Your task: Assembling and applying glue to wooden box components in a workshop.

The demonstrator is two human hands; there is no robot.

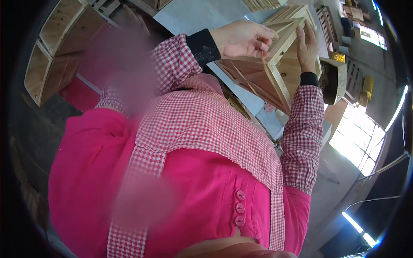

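A pale wooden box-like frame (280, 51) stands tilted at the top of the view, with open sides and a slatted part behind it. My left hand (246, 39) is closed in a pinch at its near corner. From those fingertips a thin light-brown strip (265, 64) hangs down along the frame's side; its exact material is hard to make out. My right hand (307, 47) grips the frame's right edge, fingers reaching up over the wood. Dark cuffs and checked sleeves cover both wrists.
A pale grey tabletop (183, 17) lies beneath the frame. Stacked wooden boxes (64, 34) stand at the far left. A rounded wooden piece (334, 81) is right of my right hand. Yellow crates (367, 88), pallets and a bright window (358, 135) appear farther right.
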